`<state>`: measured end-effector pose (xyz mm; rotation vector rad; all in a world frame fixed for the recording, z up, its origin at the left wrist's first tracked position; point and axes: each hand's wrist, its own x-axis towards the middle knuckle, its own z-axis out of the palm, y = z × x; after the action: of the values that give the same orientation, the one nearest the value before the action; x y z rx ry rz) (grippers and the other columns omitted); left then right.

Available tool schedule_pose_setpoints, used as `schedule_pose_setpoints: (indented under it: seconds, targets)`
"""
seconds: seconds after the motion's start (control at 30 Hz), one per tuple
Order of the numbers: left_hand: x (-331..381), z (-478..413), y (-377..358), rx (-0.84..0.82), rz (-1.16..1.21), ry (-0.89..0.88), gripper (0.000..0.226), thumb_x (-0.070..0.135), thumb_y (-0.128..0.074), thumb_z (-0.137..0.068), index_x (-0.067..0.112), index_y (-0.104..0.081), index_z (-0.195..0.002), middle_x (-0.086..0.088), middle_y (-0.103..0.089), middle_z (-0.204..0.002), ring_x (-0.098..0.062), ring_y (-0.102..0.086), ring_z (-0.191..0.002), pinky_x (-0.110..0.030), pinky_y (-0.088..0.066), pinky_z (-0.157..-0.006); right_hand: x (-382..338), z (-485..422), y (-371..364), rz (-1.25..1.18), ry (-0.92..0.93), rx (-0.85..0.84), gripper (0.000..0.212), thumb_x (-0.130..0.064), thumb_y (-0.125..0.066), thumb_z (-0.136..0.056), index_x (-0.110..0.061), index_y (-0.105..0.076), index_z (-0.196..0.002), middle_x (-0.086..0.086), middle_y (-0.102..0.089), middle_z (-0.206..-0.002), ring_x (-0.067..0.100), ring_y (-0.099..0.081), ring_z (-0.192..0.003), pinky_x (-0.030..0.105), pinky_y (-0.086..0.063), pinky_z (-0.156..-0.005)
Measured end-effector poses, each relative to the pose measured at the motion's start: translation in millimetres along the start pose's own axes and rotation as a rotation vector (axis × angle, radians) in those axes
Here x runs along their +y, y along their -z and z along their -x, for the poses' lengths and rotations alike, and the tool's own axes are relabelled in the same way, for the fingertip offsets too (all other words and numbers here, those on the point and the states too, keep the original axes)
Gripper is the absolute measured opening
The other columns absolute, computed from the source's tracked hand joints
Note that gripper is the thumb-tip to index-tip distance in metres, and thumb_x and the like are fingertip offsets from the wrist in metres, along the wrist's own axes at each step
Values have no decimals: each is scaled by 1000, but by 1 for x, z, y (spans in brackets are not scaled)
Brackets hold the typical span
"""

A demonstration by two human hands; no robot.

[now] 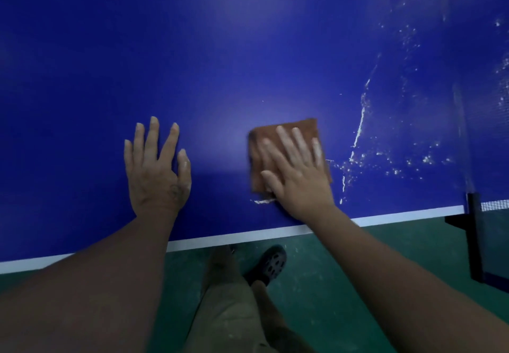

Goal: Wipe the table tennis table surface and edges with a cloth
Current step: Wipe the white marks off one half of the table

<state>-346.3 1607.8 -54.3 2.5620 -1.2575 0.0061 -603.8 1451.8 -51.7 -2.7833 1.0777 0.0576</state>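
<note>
Two bare hands lie on the blue tabletop point(220, 49), and one cloth is under one of them. The left hand point(155, 171) rests palm down with its fingers spread, flat on the bare surface and holding nothing. The right hand point(297, 172) is also flat and open, fingers fanned out and pressing down on the cloth point(286, 135), not pinching it. The cloth is a single rust-brown square, folded flat, its far edge and both far corners showing beyond the fingertips; it sits near the tabletop's near edge, just beside a short white smear point(263, 201). To its right the surface is speckled with many white flecks and streaks point(385, 146), while the area to the left looks plain blue. One white line point(248, 235) runs along the near edge. At the far right stands one black net post point(474, 231), with a strip of net point(495, 204) showing beside it. Below the edge, over the green floor point(344, 284), are one khaki trouser leg point(228, 306) and one dark perforated clog point(271, 264).
</note>
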Motion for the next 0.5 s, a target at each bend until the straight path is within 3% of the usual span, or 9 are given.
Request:
schedule_pose_setpoints:
  seconds: [0.13, 0.3, 0.37, 0.5]
  targets:
    - [2, 0, 0, 19, 2, 6, 52, 36, -45, -116, 21, -47, -165, -12, -32, -178, -33, -19, -168, -58, -15, -136, 59, 17, 14, -27, -365, -75, 68, -62, -24, -109, -36, -19, -172, -4, -1, -182, 24, 3, -168, 60, 1, -133]
    - [2, 0, 0, 18, -15, 2, 52, 37, -45, -116, 21, -46, -166, -12, -31, -178, -34, -20, -168, -58, -15, -136, 21, -8, 14, -97, -564, -46, 69, -57, -30, -111, -31, -14, -173, 2, 4, -182, 29, 8, -167, 64, 4, -130]
    - [2, 0, -1, 15, -14, 4, 53, 37, -45, -116, 22, -46, -166, -10, -30, -178, -33, -19, -168, -57, -14, -136, -14, -16, 9, -94, -510, -25, 69, -58, -33, -110, -32, -17, -172, 3, 2, -182, 31, 6, -167, 63, 4, -130]
    - [3, 0, -1, 18, -19, 4, 53, 39, -44, -116, 23, -47, -166, -10, -30, -178, -33, -20, -168, -56, -14, -136, -80, 6, -11, -113, -156, 40, 66, -58, -38, -111, -31, -30, -170, 4, -12, -181, 32, -4, -167, 65, -3, -131]
